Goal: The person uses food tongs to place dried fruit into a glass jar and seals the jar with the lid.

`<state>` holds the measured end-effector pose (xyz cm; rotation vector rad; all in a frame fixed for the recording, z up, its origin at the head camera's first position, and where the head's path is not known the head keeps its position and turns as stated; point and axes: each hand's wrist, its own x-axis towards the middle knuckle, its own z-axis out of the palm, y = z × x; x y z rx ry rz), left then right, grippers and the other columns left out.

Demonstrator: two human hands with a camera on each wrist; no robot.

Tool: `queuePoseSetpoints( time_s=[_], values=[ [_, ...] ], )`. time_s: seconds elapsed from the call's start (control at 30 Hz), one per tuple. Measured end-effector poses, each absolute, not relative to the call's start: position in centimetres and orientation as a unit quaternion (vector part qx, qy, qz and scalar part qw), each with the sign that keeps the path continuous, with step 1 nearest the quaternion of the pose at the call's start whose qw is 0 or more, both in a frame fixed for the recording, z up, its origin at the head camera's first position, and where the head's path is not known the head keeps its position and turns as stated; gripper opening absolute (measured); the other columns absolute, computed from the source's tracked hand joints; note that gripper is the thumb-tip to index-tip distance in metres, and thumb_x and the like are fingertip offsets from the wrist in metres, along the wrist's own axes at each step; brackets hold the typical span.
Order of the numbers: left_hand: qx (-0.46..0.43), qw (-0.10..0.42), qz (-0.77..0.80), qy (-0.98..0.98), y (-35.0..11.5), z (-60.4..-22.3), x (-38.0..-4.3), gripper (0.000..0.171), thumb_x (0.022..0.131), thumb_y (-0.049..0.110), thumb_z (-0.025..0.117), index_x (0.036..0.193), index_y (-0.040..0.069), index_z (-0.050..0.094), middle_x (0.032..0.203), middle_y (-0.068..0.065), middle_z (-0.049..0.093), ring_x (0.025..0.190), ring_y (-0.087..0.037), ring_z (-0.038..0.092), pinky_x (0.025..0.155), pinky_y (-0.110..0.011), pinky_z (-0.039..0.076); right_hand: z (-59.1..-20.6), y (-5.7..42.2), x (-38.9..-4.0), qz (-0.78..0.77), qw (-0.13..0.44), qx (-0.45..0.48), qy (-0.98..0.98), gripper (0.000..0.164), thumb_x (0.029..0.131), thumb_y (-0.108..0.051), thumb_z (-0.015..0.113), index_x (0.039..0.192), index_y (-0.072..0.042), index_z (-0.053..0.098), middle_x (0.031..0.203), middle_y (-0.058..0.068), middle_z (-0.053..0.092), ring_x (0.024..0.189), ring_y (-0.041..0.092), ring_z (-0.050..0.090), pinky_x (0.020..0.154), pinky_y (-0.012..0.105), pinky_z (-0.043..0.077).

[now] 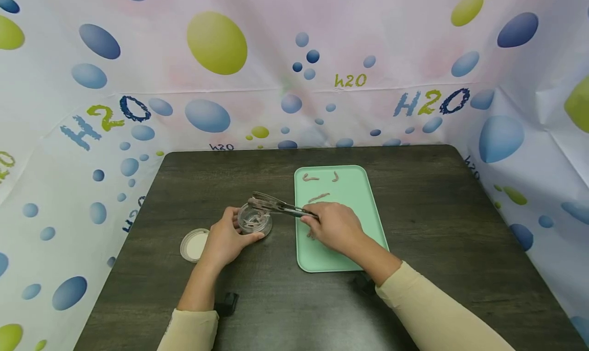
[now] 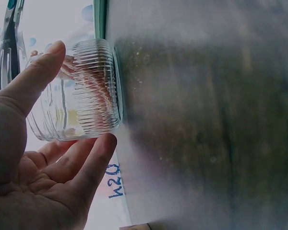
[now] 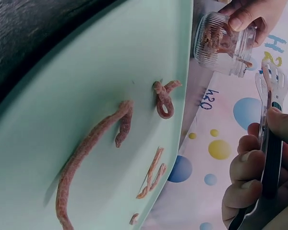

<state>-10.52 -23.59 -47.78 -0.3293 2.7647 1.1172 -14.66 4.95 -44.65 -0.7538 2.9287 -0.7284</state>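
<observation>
A ribbed glass jar point(image 2: 93, 91) with pinkish-brown strips inside stands on the table. My left hand point(image 1: 228, 238) grips it, thumb on the near side and fingers round the far side. In my right hand point(image 1: 335, 227) I hold metal tongs point(image 1: 280, 206), their slotted tips over the jar's mouth in the head view. Dark grips on the tongs show between thumb and curled fingers in the right wrist view. Under my right hand lies a mint-green tray point(image 1: 340, 261) bearing several worm-like meaty strips point(image 3: 89, 143), some long, some looped.
A round pale lid point(image 1: 194, 245) lies on the table left of the jar, beside my left wrist. The dark wooden table point(image 1: 428, 207) meets a printed sheet point(image 1: 276, 28) with blue and green dots at its back and sides.
</observation>
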Motion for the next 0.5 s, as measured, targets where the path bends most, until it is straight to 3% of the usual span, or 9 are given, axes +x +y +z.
queuePoseSetpoints(
  time_s=[0.27, 0.4, 0.5],
  values=[
    [-0.111, 0.074, 0.372, 0.919, -23.6, -47.7, -10.6, 0.091, 0.089, 0.041, 0.091, 0.157, 0.004, 0.043, 0.152, -0.028, 0.061, 0.136, -0.044, 0.066, 0.108, -0.057, 0.057, -44.1, 5.5, -14.9, -0.237, 0.037, -0.213, 0.947, 0.037, 0.106, -0.044, 0.070, 0.135, -0.022, 0.075, 0.105, -0.004, 0.082, 0.066, 0.010, 0.057, 0.058, 0.029, 0.043],
    [-0.110, 0.071, 0.371, 0.919, -23.6, -47.7, -10.6, 0.091, 0.089, 0.041, 0.092, 0.157, 0.004, 0.044, 0.151, -0.028, 0.062, 0.135, -0.044, 0.067, 0.108, -0.057, 0.057, -44.0, 6.2, -15.1, -0.233, 0.034, -0.195, 0.952, 0.045, 0.106, -0.046, 0.070, 0.144, -0.021, 0.070, 0.134, 0.001, 0.078, 0.094, 0.019, 0.075, 0.068, 0.038, 0.056],
    [-0.110, 0.072, 0.370, 0.920, -23.6, -47.7, -10.6, 0.091, 0.089, 0.042, 0.092, 0.157, 0.004, 0.044, 0.150, -0.028, 0.062, 0.135, -0.044, 0.067, 0.108, -0.057, 0.057, -44.0, 6.9, -15.2, -0.233, 0.028, -0.186, 0.954, 0.048, 0.106, -0.046, 0.069, 0.147, -0.020, 0.067, 0.143, 0.002, 0.074, 0.106, 0.024, 0.078, 0.075, 0.043, 0.060]
  ],
)
